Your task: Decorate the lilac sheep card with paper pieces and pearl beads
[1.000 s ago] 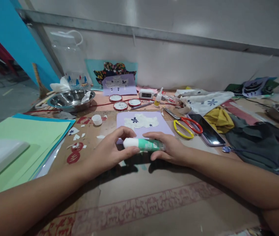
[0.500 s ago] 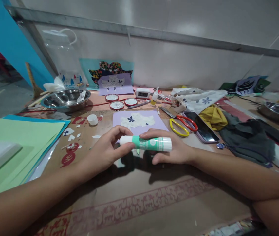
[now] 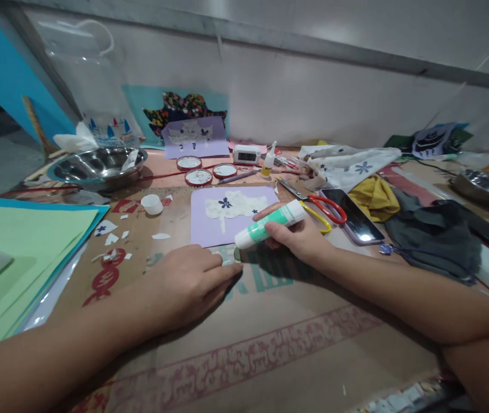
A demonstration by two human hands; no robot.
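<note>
My right hand [image 3: 300, 232] holds a green and white glue stick [image 3: 270, 223] at a slant, its white end down and to the left. That end is right over a small pale green piece [image 3: 237, 254] on the tabletop. My left hand [image 3: 197, 275] rests low on the table, its bent fingers pressed together and the fingertips holding this piece at its edge. Just beyond the hands lies a purple card [image 3: 201, 223] bearing a white fabric cutout [image 3: 248, 203] with dark flowers. Part of the card is hidden behind the glue stick and my right hand.
Scissors [image 3: 313, 201] and a phone [image 3: 352, 215] lie to the right, near yellow cloth [image 3: 373, 198]. A white cap [image 3: 152, 205] and paper scraps [image 3: 112, 238] are at left, by green sheets [image 3: 33, 246]. Behind are a metal bowl [image 3: 98, 163], red-rimmed lids [image 3: 198, 177] and a dropper bottle [image 3: 269, 160].
My left hand has let go of the glue stick and moved down to the small piece on the table. My right hand has tilted the stick, its white end downward.
</note>
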